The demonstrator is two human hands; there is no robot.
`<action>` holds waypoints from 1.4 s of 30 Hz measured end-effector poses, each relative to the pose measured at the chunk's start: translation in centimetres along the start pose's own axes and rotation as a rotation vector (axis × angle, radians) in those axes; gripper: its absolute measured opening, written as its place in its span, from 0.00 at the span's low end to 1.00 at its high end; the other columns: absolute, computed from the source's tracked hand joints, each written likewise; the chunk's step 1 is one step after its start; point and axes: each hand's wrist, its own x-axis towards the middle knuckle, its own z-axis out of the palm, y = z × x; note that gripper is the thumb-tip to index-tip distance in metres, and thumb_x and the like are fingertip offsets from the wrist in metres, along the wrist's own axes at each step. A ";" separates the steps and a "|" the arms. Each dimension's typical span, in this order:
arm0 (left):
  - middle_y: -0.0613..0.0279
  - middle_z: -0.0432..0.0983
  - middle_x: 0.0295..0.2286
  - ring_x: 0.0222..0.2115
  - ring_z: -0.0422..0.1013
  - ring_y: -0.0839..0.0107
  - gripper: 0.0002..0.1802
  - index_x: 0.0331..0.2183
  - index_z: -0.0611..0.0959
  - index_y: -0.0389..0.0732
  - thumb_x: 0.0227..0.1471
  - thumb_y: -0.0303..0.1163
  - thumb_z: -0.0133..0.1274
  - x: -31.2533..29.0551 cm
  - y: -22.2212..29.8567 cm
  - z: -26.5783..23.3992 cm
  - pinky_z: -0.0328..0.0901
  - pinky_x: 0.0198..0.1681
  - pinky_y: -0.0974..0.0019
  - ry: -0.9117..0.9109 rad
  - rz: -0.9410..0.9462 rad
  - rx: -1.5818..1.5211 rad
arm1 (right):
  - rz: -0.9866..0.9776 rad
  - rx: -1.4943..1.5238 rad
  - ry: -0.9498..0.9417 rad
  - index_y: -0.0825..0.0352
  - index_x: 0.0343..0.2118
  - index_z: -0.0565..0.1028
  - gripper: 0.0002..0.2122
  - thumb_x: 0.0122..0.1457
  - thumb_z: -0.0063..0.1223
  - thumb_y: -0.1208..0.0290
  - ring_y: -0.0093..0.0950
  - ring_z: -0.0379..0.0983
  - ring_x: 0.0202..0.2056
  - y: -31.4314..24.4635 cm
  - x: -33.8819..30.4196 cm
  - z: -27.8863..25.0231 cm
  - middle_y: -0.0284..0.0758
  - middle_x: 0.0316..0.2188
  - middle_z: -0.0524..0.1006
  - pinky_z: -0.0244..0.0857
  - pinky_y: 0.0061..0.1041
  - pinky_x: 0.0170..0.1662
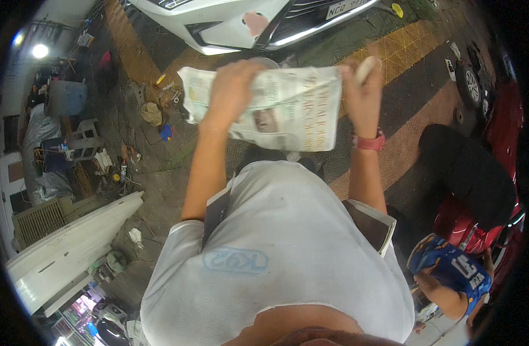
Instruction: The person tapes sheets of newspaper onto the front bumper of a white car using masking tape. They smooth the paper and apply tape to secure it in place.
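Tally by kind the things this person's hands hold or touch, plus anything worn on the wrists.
Newspaper: 1, touched by the left hand
Pale rounded item: 1, in the right hand, perhaps a tape roll; blur leaves it uncertain
Red wristband: 1, on the right wrist, possibly a watch
Total: 3

Both arms (202, 179) reach forward, the left hand (231, 89) angled inward, the right hand (362, 95) pointing ahead.
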 end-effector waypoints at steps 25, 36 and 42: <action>0.50 0.84 0.42 0.43 0.78 0.48 0.27 0.58 0.83 0.49 0.56 0.30 0.63 4.5 -13.7 11.3 0.68 0.53 0.51 -0.105 -0.456 -0.443 | -0.204 -0.728 -0.377 0.63 0.33 0.85 0.05 0.56 0.67 0.69 0.47 0.74 0.42 6.6 11.1 17.1 0.44 0.32 0.80 0.69 0.44 0.46; 0.64 0.86 0.35 0.43 0.78 0.59 0.12 0.36 0.89 0.50 0.60 0.47 0.62 9.4 -31.6 11.4 0.53 0.67 0.45 0.047 -0.446 -0.123 | 0.069 -0.866 -0.238 0.64 0.33 0.87 0.13 0.58 0.67 0.57 0.51 0.75 0.42 16.6 18.2 24.4 0.47 0.33 0.82 0.69 0.48 0.49; 0.72 0.86 0.33 0.43 0.76 0.65 0.09 0.34 0.90 0.55 0.55 0.47 0.68 12.9 -33.3 12.1 0.47 0.70 0.44 0.122 -0.496 -0.032 | 0.195 -0.722 -0.203 0.64 0.31 0.88 0.17 0.54 0.70 0.51 0.53 0.76 0.38 17.3 18.9 26.4 0.49 0.30 0.84 0.70 0.48 0.49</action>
